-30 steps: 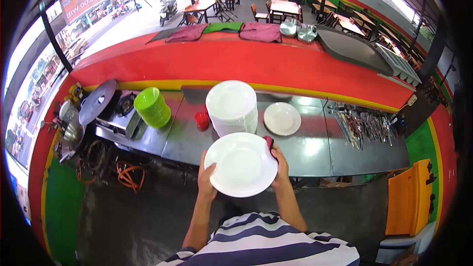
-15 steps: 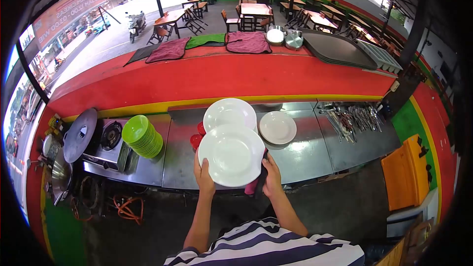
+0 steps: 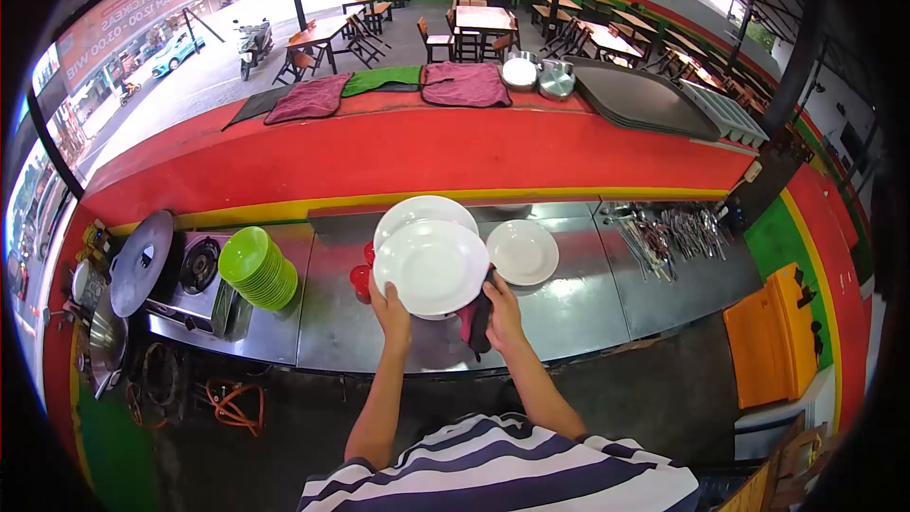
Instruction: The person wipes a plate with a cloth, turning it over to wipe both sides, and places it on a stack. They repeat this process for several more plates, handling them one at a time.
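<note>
A white round plate (image 3: 431, 267) is held over the counter between both of my hands. My left hand (image 3: 391, 316) is closed on its lower left edge. My right hand (image 3: 505, 315) grips a dark and maroon cloth (image 3: 469, 324) against the plate's right edge. Behind the held plate, and partly hidden by it, is another white plate (image 3: 425, 208) at the back of the counter. A separate white plate (image 3: 524, 253) rests to the right. Small red items (image 3: 360, 282) show to the left, their shape partly covered.
Stacked green bowls (image 3: 258, 268) and a gas stove (image 3: 197, 275) stand left on the steel counter (image 3: 569, 308). Many spoons and forks (image 3: 673, 235) lie right. The red ledge beyond bears cloths (image 3: 464, 84), metal pots (image 3: 556, 80) and dark trays (image 3: 645, 100). A person sits far back.
The held plate has moved forward, away from my body, and covers more of the plate behind it. Both hands have gone with it, still gripping. The view has shifted slightly.
</note>
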### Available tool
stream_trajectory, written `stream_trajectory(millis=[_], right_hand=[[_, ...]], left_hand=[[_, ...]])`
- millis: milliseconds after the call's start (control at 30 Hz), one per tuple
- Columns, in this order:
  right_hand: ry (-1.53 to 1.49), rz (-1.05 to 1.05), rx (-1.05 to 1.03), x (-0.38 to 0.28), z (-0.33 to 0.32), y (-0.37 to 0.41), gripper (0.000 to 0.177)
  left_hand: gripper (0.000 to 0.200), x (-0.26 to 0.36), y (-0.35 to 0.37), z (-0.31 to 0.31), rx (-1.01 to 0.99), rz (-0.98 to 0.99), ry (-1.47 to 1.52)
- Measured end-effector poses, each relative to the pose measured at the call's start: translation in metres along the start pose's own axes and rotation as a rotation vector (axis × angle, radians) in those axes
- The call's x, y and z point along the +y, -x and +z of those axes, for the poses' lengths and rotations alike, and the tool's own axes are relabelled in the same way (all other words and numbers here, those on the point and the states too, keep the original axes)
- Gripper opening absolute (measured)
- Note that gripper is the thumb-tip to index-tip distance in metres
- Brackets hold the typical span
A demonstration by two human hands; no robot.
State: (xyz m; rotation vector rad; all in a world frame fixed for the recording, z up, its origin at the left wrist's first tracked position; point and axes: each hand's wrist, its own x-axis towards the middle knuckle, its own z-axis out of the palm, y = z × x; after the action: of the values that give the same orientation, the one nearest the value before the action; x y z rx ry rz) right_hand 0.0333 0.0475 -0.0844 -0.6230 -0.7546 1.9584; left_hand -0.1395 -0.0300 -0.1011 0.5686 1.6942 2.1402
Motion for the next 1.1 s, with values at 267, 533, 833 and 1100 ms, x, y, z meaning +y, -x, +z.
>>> stream_trajectory(millis=[267, 533, 833, 1100], right_hand=[[-0.047, 0.029, -0.039, -0.002, -0.005, -0.024, 0.048], [-0.104, 0.057, 0.103, 0.004, -0.062, -0.058, 0.049], [1.090, -0.175, -0.017, 0.024, -0.201, -0.074, 0.070], [1.724, -0.218, -0.555, 0.040, -0.245, -0.064, 0.066]], left_hand=[[0.056, -0.027, -0.015, 0.025, 0.113, 0.022, -0.079], [0.061, -0.025, 0.020, 0.049, 0.186, 0.041, -0.084], [0.046, -0.140, 0.122, 0.092, 0.260, -0.303, -0.102], [0.030, -0.168, 0.105, 0.184, 0.004, -0.262, -0.128]])
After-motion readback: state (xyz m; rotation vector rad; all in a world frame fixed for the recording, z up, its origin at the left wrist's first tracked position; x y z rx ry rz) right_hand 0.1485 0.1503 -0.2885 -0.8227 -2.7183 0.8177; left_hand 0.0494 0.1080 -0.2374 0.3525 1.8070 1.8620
